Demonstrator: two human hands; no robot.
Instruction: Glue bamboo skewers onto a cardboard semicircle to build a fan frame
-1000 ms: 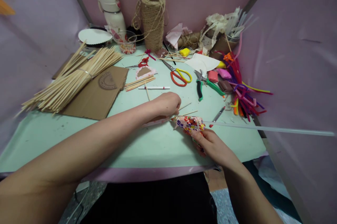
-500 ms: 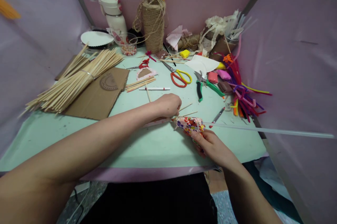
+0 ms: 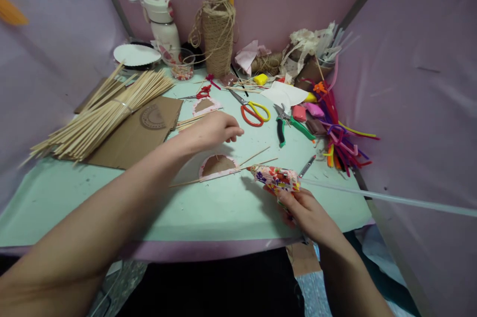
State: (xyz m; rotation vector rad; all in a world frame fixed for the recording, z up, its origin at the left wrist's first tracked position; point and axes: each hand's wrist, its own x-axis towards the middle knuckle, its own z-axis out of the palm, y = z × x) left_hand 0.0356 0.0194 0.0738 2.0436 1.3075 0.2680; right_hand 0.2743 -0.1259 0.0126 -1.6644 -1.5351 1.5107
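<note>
While my right grip [image 3: 303,207] is wrapped firmly round the handle of a flower-patterned glue gun [image 3: 276,178], the half-round cardboard piece [image 3: 219,164] with pale pink edging lies flat on the table [image 3: 208,212]. Gun is to the right of that piece, nozzle toward its right-hand corner; contact there too fine to tell. Clear glue rod [image 3: 410,201] trails from the gun's rear, away from the piece. One thin stick [image 3: 184,183] along the piece's straight near edge, running past its left corner; a second stick [image 3: 255,156] slants off by its right corner. My left grip [image 3: 218,128] hangs just beyond the piece, fingers loosely bent; underside hidden, cannot tell if anything is held. Farther beyond the piece, rightward: scissors [image 3: 247,103], pruners [image 3: 287,117]. Well left of it: bundled sticks [image 3: 108,116] on a cardboard sheet [image 3: 134,143].
</note>
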